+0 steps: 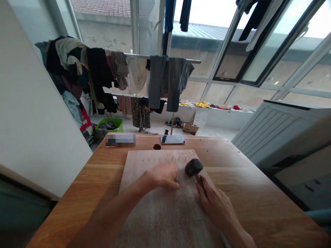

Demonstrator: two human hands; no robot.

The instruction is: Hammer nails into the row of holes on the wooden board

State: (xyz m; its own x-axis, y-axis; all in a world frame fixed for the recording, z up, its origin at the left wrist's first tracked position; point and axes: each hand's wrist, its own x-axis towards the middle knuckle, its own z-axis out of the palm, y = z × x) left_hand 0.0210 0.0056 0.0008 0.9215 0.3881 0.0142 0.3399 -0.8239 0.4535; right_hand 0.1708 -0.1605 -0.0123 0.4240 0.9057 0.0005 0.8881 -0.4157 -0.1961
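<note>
A pale wooden board (155,213) lies on the wooden table. Along its far edge runs a row of several nails (185,157); those on the left show only as small dots, while a few at the right end stand up, some tilted. My left hand (162,175) rests over the board just below that row, its fingers curled around small shiny metal pieces that look like nails. In my right hand (217,199) is the wooden handle of a mallet (193,167). Its black head is above the board's right edge, close to the rightmost standing nail.
On the table (248,193), a phone (172,139) and a blurred flat item (120,140) lie beyond the board, near a round hole (157,146). Behind stand a drying rack with clothes (157,81), a green basin (117,124) and a cardboard box (190,128).
</note>
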